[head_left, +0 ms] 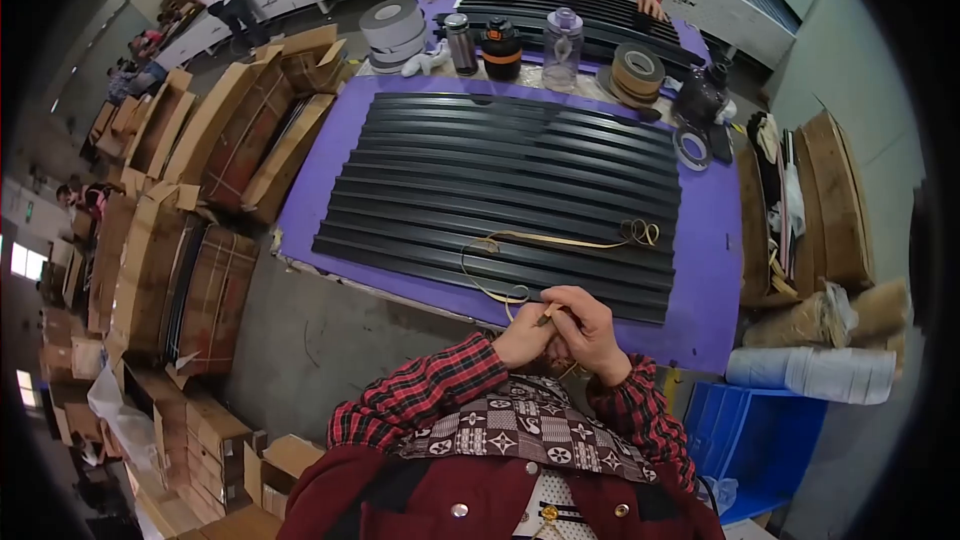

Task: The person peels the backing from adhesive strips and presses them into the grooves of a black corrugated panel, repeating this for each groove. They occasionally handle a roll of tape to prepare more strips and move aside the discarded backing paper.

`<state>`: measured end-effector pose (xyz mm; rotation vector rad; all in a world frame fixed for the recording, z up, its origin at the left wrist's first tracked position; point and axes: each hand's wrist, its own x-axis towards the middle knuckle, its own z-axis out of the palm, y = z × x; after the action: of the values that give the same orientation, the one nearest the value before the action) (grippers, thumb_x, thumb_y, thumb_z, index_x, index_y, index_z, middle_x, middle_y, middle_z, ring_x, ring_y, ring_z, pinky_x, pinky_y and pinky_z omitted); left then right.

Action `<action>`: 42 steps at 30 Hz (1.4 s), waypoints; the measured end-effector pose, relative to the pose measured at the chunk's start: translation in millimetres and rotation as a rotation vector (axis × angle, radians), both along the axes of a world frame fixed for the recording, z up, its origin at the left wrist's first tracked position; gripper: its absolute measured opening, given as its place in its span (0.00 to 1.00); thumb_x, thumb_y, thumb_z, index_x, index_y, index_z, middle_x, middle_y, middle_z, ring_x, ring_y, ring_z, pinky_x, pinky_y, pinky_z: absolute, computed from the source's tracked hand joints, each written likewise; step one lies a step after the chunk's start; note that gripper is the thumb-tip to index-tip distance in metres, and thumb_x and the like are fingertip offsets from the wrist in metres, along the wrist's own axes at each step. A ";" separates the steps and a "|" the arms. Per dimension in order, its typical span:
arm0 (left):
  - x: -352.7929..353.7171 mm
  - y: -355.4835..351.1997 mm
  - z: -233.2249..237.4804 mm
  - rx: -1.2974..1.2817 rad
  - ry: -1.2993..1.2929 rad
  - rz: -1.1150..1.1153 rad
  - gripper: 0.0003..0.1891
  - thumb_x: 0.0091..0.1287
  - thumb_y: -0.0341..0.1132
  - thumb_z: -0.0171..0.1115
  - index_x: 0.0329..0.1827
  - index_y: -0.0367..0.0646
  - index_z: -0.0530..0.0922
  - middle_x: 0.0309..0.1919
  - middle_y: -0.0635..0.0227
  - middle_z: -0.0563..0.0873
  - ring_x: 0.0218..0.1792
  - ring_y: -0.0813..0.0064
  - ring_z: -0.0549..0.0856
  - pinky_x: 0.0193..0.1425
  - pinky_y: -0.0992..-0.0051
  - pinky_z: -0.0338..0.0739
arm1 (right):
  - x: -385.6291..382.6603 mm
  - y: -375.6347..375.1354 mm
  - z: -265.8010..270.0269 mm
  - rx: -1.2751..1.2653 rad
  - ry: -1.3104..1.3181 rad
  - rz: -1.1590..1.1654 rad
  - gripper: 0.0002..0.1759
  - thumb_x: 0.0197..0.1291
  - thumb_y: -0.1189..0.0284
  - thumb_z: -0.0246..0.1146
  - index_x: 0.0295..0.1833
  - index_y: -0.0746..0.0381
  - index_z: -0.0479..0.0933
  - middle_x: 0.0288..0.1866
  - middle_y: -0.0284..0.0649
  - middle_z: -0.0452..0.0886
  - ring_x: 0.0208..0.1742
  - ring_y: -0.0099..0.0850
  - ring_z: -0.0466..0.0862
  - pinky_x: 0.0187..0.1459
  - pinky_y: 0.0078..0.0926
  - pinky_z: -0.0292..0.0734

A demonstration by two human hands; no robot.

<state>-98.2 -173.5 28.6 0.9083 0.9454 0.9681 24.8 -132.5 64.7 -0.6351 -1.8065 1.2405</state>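
My left hand and my right hand are close together in front of the table's near edge, fingers closed. A narrow tan strip runs up from them in loose curls, and a short piece shows between the thumbs. A small dark bit also shows at the fingers, too small to name. Beyond my hands a black ribbed panel lies flat on the purple tabletop, with the strip's curled end on it.
At the table's far side stand grey tape rolls, a steel flask, a black bottle, a clear bottle and brown tape rolls. Cardboard boxes line the left. A blue crate sits at right. Another person works opposite.
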 end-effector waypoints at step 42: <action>206.2 0.4 -60.9 0.655 0.238 -1.204 0.19 0.56 0.39 0.54 0.49 0.39 0.70 0.34 0.61 0.80 0.36 0.69 0.80 0.41 0.75 0.72 | 352.3 -187.4 230.7 0.660 0.099 -1.841 0.07 0.54 0.74 0.49 0.37 0.64 0.70 0.27 0.33 0.69 0.23 0.19 0.62 0.22 0.13 0.56</action>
<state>108.0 -173.0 -32.3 1.8559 0.1021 0.0788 377.1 -319.9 295.4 -1.2499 -0.7183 -0.5310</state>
